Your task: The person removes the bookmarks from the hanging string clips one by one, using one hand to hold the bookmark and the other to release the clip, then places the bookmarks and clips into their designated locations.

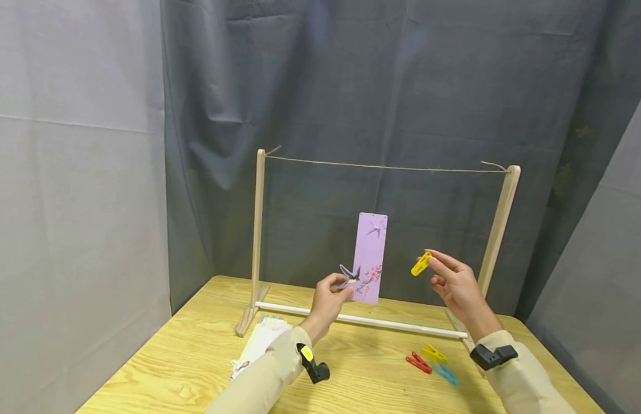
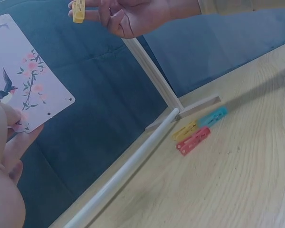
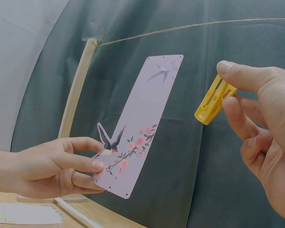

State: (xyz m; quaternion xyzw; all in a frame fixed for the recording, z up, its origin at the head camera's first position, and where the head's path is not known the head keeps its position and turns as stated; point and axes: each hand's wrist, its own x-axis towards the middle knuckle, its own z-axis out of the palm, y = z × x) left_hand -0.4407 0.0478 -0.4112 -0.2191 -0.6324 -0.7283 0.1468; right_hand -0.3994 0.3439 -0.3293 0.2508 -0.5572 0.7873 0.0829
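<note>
My left hand point(image 1: 327, 305) pinches the lower left edge of a tall lilac bookmark card point(image 1: 369, 247), printed with swallows and pink blossom. The card is held up nearly upright above the table, its top edge below the twine point(image 1: 351, 165). Out to the right, my right hand point(image 1: 460, 287) holds a yellow clothespin point(image 1: 421, 264) between thumb and fingers. In the right wrist view the clothespin point(image 3: 213, 100) points down and left, apart from the card point(image 3: 140, 123).
The twine runs between two wooden posts point(image 1: 257, 224) joined low down by a white rod point(image 1: 372, 322). Red point(image 1: 418, 363), yellow point(image 1: 434, 353) and blue point(image 1: 445, 374) clothespins lie on the table at right. More printed cards point(image 1: 260, 339) lie at left, partly behind the left sleeve.
</note>
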